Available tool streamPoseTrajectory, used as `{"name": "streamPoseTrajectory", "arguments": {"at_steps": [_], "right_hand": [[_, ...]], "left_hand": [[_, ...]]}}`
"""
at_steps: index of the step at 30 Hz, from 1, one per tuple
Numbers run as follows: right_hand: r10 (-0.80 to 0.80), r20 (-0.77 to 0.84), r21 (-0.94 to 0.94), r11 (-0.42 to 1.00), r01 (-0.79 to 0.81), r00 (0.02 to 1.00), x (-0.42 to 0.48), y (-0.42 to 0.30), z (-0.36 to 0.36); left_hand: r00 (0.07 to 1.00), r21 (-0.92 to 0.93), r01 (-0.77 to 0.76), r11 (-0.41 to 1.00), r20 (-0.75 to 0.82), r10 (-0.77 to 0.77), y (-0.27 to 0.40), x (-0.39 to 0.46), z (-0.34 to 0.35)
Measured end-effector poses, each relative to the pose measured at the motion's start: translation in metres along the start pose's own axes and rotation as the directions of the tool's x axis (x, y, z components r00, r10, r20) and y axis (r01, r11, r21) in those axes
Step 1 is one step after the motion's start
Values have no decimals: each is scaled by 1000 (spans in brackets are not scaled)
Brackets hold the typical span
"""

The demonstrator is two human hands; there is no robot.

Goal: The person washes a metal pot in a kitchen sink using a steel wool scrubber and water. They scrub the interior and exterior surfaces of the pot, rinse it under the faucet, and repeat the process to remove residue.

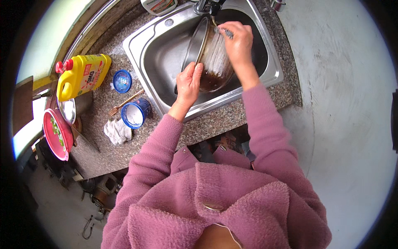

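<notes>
A metal pan [213, 82] stands tilted on its side in the stainless steel sink [161, 59], its browned outside facing right. My left hand [189, 81] grips the pan's rim near the front. Against the browned surface, my right hand [238, 40] pinches a grey scouring pad [229, 33]. Pale streaks of suds or water run down the pan below the pad. The faucet [202, 6] rises at the sink's back edge, just above the pan. The pan's inside is mostly turned away to the left.
Left of the sink on the granite counter [112, 158] are an open blue tub [136, 113] of white paste, its blue lid [122, 81], forks [126, 102] and a white cloth [118, 131]. Beyond stand a yellow OMO jug [85, 76] and a pink basin [57, 133] holding green pieces.
</notes>
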State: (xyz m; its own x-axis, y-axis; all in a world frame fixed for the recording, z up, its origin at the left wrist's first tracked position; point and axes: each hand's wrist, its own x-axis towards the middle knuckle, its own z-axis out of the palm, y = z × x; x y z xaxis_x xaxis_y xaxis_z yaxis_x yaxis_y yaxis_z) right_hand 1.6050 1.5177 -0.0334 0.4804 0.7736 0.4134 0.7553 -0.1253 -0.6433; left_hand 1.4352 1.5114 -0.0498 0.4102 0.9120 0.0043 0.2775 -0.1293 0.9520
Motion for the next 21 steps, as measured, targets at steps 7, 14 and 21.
{"name": "streamPoseTrajectory", "arguments": {"at_steps": [7,14,21], "right_hand": [[-129,-25,33,991,130,991,-32,-39,-4],[-82,-21,122,989,84,996,-59,-54,-6],[-59,-66,8,998,59,996,-13,-26,7]], "left_hand": [[999,31,-33,999,4,33,4,-2,-7],[996,22,-81,996,30,80,-2,-3,-6],[994,104,-95,990,55,90,3,-1,-6]]}}
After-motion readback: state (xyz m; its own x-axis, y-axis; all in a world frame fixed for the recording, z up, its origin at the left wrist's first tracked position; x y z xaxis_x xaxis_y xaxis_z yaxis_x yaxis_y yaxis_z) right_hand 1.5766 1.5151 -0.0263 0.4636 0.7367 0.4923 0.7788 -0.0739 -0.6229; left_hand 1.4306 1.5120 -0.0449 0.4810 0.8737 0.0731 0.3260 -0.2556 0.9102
